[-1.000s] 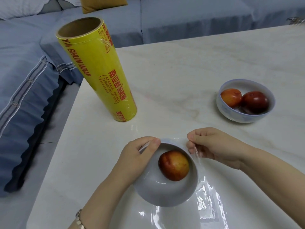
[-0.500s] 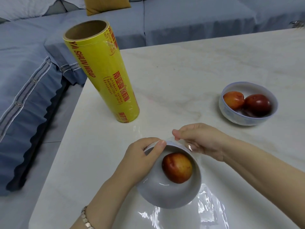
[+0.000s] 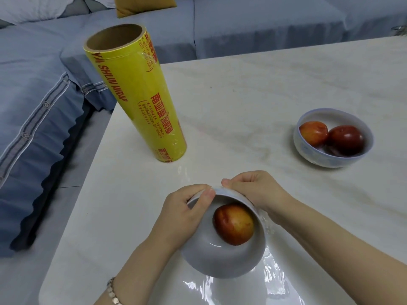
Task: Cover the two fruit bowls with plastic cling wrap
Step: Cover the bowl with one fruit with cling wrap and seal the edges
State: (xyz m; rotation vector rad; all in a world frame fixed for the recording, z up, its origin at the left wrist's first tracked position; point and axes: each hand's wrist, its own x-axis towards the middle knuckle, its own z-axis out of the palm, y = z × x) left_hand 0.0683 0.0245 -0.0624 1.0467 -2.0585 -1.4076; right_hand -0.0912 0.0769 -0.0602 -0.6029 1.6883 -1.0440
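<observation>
My left grip (image 3: 187, 209) pinched the far rim of the tilted white bowl (image 3: 220, 260); my right grip (image 3: 253, 190) pinched cling film (image 3: 276, 281) against it.

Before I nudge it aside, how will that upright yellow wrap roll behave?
The wrap roll stands tall on one narrow end, so a high push would probably topple it. Once down, its round shape would likely let it roll. Its glossy film may feel slick.

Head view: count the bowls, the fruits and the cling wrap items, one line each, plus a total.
Bowls: 2, near bowl, far bowl
Fruits: 3, one fruit in the near bowl, two fruits in the far bowl
Cling wrap roll: 1
Loose cling film sheet: 1
Total: 7
</observation>
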